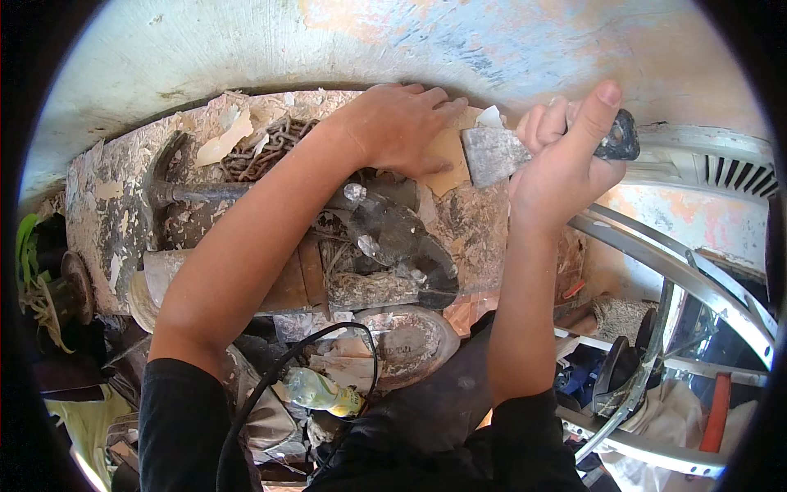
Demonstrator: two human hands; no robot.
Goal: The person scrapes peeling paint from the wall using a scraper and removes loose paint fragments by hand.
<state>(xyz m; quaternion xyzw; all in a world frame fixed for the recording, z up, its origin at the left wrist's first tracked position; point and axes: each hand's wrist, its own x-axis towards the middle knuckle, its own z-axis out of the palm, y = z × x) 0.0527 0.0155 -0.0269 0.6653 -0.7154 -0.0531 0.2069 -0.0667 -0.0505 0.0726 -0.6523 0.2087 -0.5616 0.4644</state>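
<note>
My right hand (562, 144) grips the dark handle of a putty knife (495, 154), thumb stretched along it. The broad, paint-smeared blade points left, its edge against a tan paint flake (446, 163). My left hand (406, 129) rests beside the wall with its fingers spread, the thumb touching that flake. Both lie over a worn board surface (479, 227) littered with paint chips. Under my left forearm lies a claw hammer (157, 190); the arm covers part of its shaft. A rusty chain (270, 150) is heaped behind it. A dark, white-spotted object (399, 237) sits below my left hand.
The wall (406, 43) with patchy paint runs along the back. Below the board are a shoe sole (409, 347), a plastic bottle (323, 393) and a black cable (270, 375). A metal ladder (682, 264) stands at right, a potted plant (37, 283) at far left.
</note>
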